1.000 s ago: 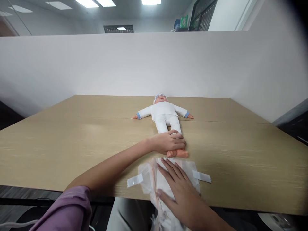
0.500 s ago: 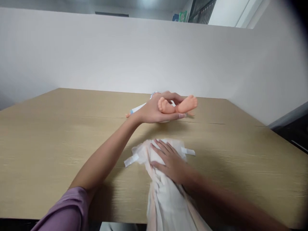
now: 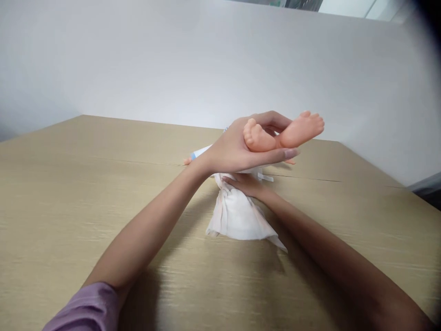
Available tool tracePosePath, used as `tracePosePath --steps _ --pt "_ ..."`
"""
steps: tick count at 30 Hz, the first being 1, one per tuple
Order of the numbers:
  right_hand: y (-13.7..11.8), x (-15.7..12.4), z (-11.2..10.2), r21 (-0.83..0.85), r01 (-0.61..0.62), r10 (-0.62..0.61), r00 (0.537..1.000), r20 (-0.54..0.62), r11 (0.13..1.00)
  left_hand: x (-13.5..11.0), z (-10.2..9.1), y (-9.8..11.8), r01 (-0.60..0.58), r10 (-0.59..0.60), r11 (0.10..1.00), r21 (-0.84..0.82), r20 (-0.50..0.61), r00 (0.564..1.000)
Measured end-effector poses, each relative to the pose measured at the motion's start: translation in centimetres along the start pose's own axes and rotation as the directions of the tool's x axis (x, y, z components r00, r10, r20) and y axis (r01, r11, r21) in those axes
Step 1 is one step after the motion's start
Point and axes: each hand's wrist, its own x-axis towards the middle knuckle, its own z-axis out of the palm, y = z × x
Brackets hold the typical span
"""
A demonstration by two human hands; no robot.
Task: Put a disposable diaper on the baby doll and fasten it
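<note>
My left hand (image 3: 237,149) is closed round the ankles of a baby doll (image 3: 285,133) and holds its bare orange feet up above the wooden table (image 3: 69,193). The doll's body is mostly hidden behind that hand; only a white sleeve with a blue cuff shows at the left. Under the raised legs lies a white diaper (image 3: 237,216), its tape tab sticking out to the right. My right hand (image 3: 246,184) lies flat on the diaper's far end, fingers stretched out, partly hidden beneath my left hand.
A white partition wall (image 3: 138,69) stands along the table's far edge. A seam runs across the tabletop near the doll. The table's right edge slants off at the far right.
My left hand has lifted the doll's legs higher. My right hand has slid the diaper away from me along the table, under the raised legs. The view has tilted down.
</note>
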Motion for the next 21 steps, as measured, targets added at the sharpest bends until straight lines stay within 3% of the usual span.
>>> tracePosePath --steps 4,6,8,9,11,13,15,17,21 --pt "-0.1 -3.0 -1.1 -0.044 0.037 -0.035 0.999 0.028 0.998 -0.2 -0.1 -0.1 0.005 -0.005 1.0 -0.019 0.01 1.0" --pt "-0.6 -5.8 -1.8 -0.075 0.028 -0.03 0.999 -0.029 0.997 -0.5 -0.1 -0.2 0.025 -0.025 1.0 0.005 0.022 0.999" --pt "-1.4 -8.8 -2.4 -0.104 -0.027 0.01 0.987 -0.163 0.994 -0.9 -0.1 -0.3 0.037 -0.038 0.999 0.028 0.038 0.999" --pt "-1.9 -10.1 -2.6 -0.118 -0.065 0.031 0.962 -0.272 0.991 -1.1 -0.1 -0.3 0.04 -0.042 0.998 0.04 0.053 0.998" --pt "-2.9 -11.9 -2.7 -0.127 -0.088 0.014 0.869 -0.494 0.988 -1.7 0.3 -0.3 0.047 -0.053 0.996 0.07 0.086 0.995" --pt "-4.0 -12.4 -2.6 -0.096 -0.022 -0.043 0.78 -0.624 0.995 -2.5 1.0 -0.2 0.057 -0.067 0.994 0.089 0.112 0.991" --pt "-4.8 -12.1 -2.7 -0.035 0.066 -0.073 0.776 -0.627 0.997 -3.5 1.7 0.0 0.061 -0.072 0.994 0.087 0.121 0.99" --pt "-5.2 -11.7 -3.1 0.005 0.114 -0.091 0.818 -0.568 0.993 -4.8 2.0 0.3 0.032 -0.044 0.996 0.086 0.145 0.988" --pt "-3.9 -12.4 -5.2 -0.066 0.279 -0.285 0.902 -0.324 0.958 -8.3 0.8 0.1 0.011 -0.045 0.987 0.16 0.214 0.976"
